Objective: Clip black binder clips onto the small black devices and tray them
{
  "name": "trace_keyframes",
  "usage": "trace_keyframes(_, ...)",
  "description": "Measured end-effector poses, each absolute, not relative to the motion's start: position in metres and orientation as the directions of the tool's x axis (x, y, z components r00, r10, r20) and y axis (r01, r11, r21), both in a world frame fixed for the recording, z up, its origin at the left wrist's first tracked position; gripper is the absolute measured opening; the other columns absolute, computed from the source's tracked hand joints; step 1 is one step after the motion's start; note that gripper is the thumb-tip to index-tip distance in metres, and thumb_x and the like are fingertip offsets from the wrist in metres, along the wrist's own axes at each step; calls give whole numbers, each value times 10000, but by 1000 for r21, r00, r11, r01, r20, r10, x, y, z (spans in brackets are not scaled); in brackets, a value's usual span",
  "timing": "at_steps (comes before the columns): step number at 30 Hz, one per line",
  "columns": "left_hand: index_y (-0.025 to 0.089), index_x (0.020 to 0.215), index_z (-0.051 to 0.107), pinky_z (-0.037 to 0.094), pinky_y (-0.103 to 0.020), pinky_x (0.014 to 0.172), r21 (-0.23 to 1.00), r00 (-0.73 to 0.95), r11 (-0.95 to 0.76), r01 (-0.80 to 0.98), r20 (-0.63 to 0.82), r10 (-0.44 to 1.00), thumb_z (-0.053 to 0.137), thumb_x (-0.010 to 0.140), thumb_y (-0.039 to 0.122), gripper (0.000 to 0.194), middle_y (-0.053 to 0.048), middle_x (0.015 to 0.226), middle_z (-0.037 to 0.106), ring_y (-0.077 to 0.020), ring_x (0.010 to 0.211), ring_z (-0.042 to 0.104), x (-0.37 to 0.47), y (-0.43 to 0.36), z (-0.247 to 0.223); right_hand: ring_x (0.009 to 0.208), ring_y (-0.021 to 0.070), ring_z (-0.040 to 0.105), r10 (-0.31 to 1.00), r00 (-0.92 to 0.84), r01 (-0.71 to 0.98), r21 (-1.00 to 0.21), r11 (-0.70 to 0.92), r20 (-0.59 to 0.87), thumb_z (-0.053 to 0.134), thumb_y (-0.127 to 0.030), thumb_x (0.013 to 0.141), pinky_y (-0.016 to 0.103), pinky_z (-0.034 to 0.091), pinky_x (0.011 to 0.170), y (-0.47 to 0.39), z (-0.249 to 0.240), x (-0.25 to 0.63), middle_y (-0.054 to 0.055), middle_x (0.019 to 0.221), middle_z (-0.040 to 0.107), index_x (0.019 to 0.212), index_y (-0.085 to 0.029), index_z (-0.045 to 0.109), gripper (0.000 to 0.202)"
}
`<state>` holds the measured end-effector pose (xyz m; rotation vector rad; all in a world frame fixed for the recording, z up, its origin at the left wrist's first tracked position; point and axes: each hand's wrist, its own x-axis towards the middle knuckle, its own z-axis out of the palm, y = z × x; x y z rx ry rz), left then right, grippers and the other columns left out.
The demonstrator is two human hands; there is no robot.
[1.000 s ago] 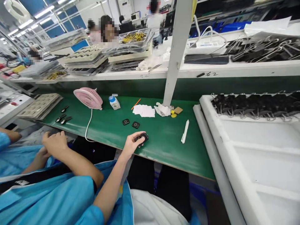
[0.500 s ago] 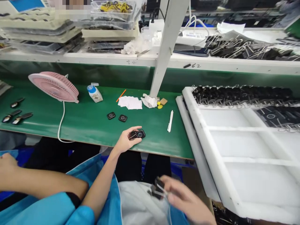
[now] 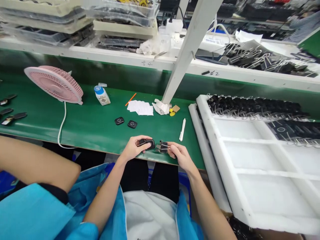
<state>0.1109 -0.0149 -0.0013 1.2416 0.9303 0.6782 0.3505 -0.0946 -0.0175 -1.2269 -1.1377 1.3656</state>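
My left hand (image 3: 133,147) is closed on a black smartwatch body (image 3: 151,144) near the table's front edge, thumb across its face. A binder clip (image 3: 141,142) sits on the watch's left end, partly covered by my fingers. Just right of it, my right hand (image 3: 180,154) pinches another black binder clip (image 3: 163,147) by its wire handles. That clip's mouth points left and stays a small gap away from the watch. Beyond my left hand, two more dark watch bodies, a left one (image 3: 119,120) and a right one (image 3: 132,124), lie face-down on the green table (image 3: 100,128).
A white divided foam tray (image 3: 222,156) on the right holds rows of clipped black pieces. A white pen (image 3: 182,129), paper sheets (image 3: 140,108), a blue-capped bottle (image 3: 102,96) and a pink fan (image 3: 55,83) stand or lie around. At left is a co-worker's arm (image 3: 37,163).
My right hand has come up from over my lap to the table edge, bringing its binder clip beside the watch. My left thumb has moved onto the watch. The co-worker's arm has shifted.
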Motion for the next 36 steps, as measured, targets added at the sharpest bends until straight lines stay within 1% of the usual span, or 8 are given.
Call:
trace_keyframes(8, 160, 1127, 775, 506, -234, 578, 976, 581, 160, 145, -215, 785, 779, 818, 397, 390, -85, 995, 728, -107, 607, 597, 114, -15, 4, 770, 184, 550, 994, -99, 168, -985, -31, -48, 489, -559, 1041, 297, 424, 688, -94, -22, 352, 70, 888, 646, 1174, -154, 738, 493)
trace_keyframes(14, 193, 1116, 790, 541, -253, 696, 983, 633, 23, 184, -137, 762, 729, 864, 385, 322, -83, 1024, 726, -162, 786, 671, 118, -16, 6, 797, 205, 575, 990, -137, 307, -948, 84, 44, 459, -501, 1071, 318, 415, 721, -94, -8, 348, 78, 911, 683, 1156, -172, 748, 446)
trace_keyframes(21, 181, 1117, 791, 551, -265, 690, 979, 622, 43, 201, -162, 766, 733, 856, 388, 338, -93, 1030, 733, -177, 802, 686, 118, -16, 4, 825, 213, 607, 992, -129, 288, -957, 43, 6, 485, -509, 1051, 312, 446, 737, -94, -9, 348, 77, 943, 701, 1121, -173, 743, 430)
trace_keyframes(26, 168, 1095, 782, 565, -295, 788, 974, 639, 53, 222, -186, 746, 753, 824, 344, 324, -92, 1027, 753, -209, 886, 708, 123, -25, 20, 842, 209, 630, 983, -129, 224, -970, -100, -131, 605, -429, 989, 312, 482, 752, -104, 10, 339, 56, 985, 717, 1328, -191, 639, 416)
trace_keyframes(31, 221, 1371, 624, 564, -361, 885, 973, 747, -47, 226, -142, 649, 710, 861, 456, 568, -111, 1173, 730, -237, 942, 701, 115, -22, 51, 748, 179, 634, 986, 21, 121, -979, -167, -166, 654, -391, 956, 289, 485, 679, -160, 69, 341, 40, 883, 707, 1123, -198, 709, 261)
trace_keyframes(33, 212, 1360, 612, 569, -423, 870, 945, 523, -107, 309, -75, 849, 597, 903, 554, 571, -136, 1219, 703, -272, 931, 698, 106, 0, 50, 675, 176, 641, 971, 146, -28, -981, -190, -192, 697, -435, 923, 288, 498, 622, -185, 93, 360, 33, 819, 693, 1096, -197, 677, 295)
trace_keyframes(35, 201, 1278, 657, 547, -538, 897, 770, 95, -64, 635, 4, 995, 583, 885, 591, 559, -135, 1113, 711, -331, 921, 684, 102, 30, 39, 667, 201, 675, 926, 344, -101, -986, -131, -158, 753, -467, 872, 318, 538, 638, -206, 111, 398, 43, 803, 705, 1055, -194, 638, 348)
trace_keyframes(36, 189, 1253, 670, 527, -601, 909, 656, 8, -20, 754, 21, 1000, 589, 868, 613, 578, -157, 1128, 697, -388, 977, 672, 101, 43, 32, 679, 217, 690, 875, 470, -65, -994, -92, -112, 785, -468, 839, 339, 552, 661, -214, 118, 424, 52, 799, 713, 1017, -191, 626, 365)
